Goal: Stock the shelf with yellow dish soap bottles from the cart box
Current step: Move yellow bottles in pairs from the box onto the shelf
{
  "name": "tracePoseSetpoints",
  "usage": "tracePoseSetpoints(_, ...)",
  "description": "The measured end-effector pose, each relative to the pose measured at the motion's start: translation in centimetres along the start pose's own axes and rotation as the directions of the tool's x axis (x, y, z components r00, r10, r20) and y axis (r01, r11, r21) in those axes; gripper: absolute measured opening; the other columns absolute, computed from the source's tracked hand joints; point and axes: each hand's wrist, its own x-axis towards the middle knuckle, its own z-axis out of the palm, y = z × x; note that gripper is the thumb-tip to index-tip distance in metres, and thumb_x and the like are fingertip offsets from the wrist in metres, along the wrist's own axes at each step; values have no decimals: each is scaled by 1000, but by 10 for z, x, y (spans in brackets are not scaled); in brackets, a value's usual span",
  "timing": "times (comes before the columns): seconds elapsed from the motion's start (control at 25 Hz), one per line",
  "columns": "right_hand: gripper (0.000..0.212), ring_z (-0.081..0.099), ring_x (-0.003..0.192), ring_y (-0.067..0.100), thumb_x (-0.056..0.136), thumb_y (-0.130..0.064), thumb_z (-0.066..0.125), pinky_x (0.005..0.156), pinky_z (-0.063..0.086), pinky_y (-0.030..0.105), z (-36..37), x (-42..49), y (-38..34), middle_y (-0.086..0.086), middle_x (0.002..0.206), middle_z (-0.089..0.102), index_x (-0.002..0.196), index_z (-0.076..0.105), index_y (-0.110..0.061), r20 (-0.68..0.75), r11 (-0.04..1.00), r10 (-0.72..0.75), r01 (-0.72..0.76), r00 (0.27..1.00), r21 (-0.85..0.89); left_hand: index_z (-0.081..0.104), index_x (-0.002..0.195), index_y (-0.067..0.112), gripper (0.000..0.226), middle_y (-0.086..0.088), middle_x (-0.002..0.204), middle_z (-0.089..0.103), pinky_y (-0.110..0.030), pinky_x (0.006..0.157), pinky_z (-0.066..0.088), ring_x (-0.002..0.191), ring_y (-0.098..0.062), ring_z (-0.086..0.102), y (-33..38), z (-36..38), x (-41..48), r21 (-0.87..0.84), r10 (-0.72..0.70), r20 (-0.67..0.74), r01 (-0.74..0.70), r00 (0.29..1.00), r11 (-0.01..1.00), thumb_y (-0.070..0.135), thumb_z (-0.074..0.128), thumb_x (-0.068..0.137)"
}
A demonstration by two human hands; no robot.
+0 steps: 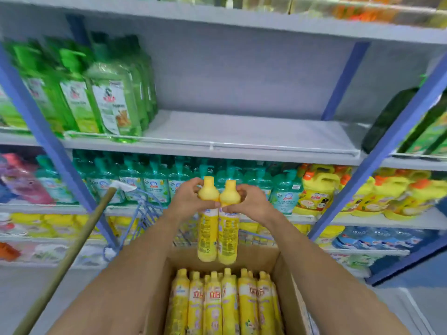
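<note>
I judge that the step in hand is the carry: two bottles are out of the box [256,258] and not yet on the shelf [242,131]. The left grip [187,199] has fingers and thumb curled round the shoulder of the left bottle [206,233], just under the cap. The right grip [249,201] holds the right bottle [227,238] in the same way. So both grips are closed on a bottle and neither is free.

The two bottles hang upright between the grips and touch each other side by side. Their bases are in the air just above the box, resting on nothing. Below the grips the box is open, and the packed bottles [227,301] stand in it in rows, caps up.

The shelf to fill seems to be the grey board high above the grips. Green bottles [108,100] stand on it, up and to the left of the left grip.

The next move calls for raising both grips together, up and forward, so the bases pass over the front lip of the shelf. Then the bottles go down upright to the right of the green bottles. Each hold is high on its bottle, so the long bodies may swing — keeping them pressed together should help.
</note>
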Motion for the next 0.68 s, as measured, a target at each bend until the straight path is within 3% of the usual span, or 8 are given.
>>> tracePoseSetpoints(0.08,64,71,99,21,57,-27,99,94,57,46,-21,7,-32,1,106,74,111,67,-17,-68,995,-95,96,993,14,63,110,11,64,-2,93,69,-20,60,53,79,-9,66,38,-15,10,24,94,-37,-93,995,995,13,98,56)
tracePoseSetpoints(0.16,68,70,97,17,55,-28,99,93,57,42,-42,13,-63,-1,104,74,115,68,-16,-131,985,-170,174,977,19,64,106,12,62,-2,88,69,-28,67,54,72,-5,64,74,-28,21,-4,147,-80,-148,986,989,8,98,53)
tracePoseSetpoints(0.28,77,69,93,15,51,-33,99,91,58,41,-72,32,-98,0,105,73,119,66,-15,-204,964,-251,263,946,37,67,105,14,70,-6,97,73,-38,76,57,81,-17,67,120,-43,44,1,258,-129,-260,958,966,26,99,45)
tracePoseSetpoints(0.48,65,71,93,16,61,-20,97,84,59,36,-118,75,-138,0,106,74,117,67,-17,-192,925,-356,374,914,65,67,115,15,67,-2,108,74,-26,80,53,99,-17,69,170,-57,83,26,343,-168,-344,924,939,19,99,56)
tracePoseSetpoints(0.6,68,73,99,23,60,-18,97,89,61,42,-138,103,-154,5,106,76,120,66,-12,-195,899,-398,424,896,113,66,115,12,65,-5,109,74,-32,87,58,103,-21,70,189,-63,104,10,369,-185,-373,911,928,16,98,58)
tracePoseSetpoints(0.68,70,74,100,22,61,-19,97,89,61,39,-146,118,-166,6,107,76,123,65,-10,-222,875,-429,464,875,139,66,115,10,65,-6,109,74,-36,90,59,103,-23,71,199,-68,118,-17,365,-191,-375,911,927,14,98,58)
